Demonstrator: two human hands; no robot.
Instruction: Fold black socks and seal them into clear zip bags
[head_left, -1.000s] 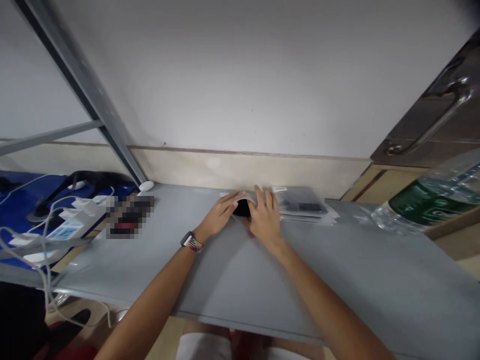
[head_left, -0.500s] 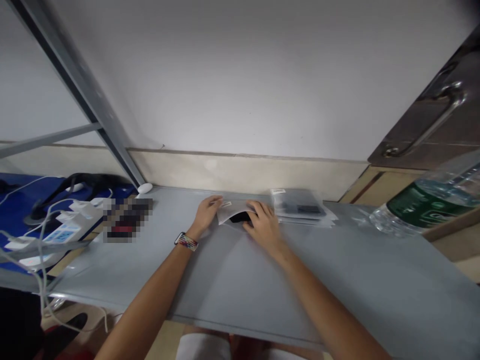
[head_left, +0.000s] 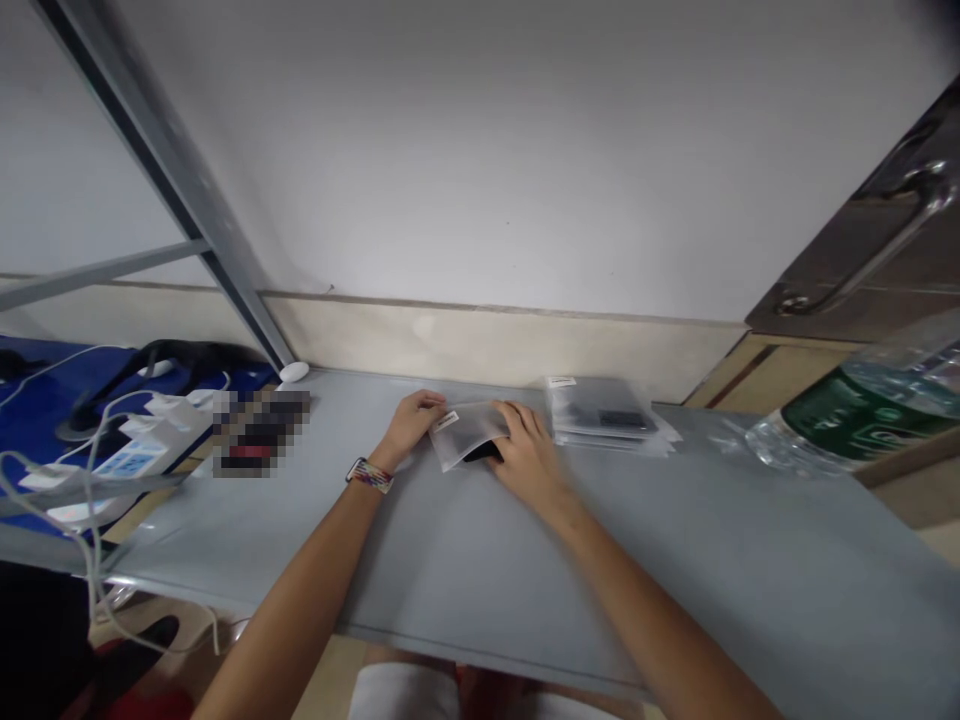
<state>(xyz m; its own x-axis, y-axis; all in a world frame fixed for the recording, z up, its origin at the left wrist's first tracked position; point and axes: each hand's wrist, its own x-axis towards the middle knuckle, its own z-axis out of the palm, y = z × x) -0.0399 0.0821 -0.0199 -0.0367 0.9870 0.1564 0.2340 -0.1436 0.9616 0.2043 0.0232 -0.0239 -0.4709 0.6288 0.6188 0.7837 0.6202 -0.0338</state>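
A frosted clear plastic bag [head_left: 469,425] with a small white label at its left end lies tilted between my hands on the grey table. My left hand [head_left: 409,430] has its fingers curled together at the bag's upper left corner. My right hand [head_left: 531,455] is bent over the bag's right end, fingers on top and thumb lower down. A flat black object [head_left: 484,452] shows below the bag's lower edge, under my right thumb; the rest of it is hidden, and I cannot tell whether it is inside the bag.
Right of my hand is a stack of similar clear bags [head_left: 600,410] with dark contents. A large green-labelled water bottle [head_left: 840,420] lies at the right. White power strips [head_left: 127,460] with cables are on the left, beside a blurred-out patch and a white oval object [head_left: 294,372].
The bag's left part has tipped forward and down, so it covers more of the black object. Both hands have stayed nearly in place; the view has shifted slightly.
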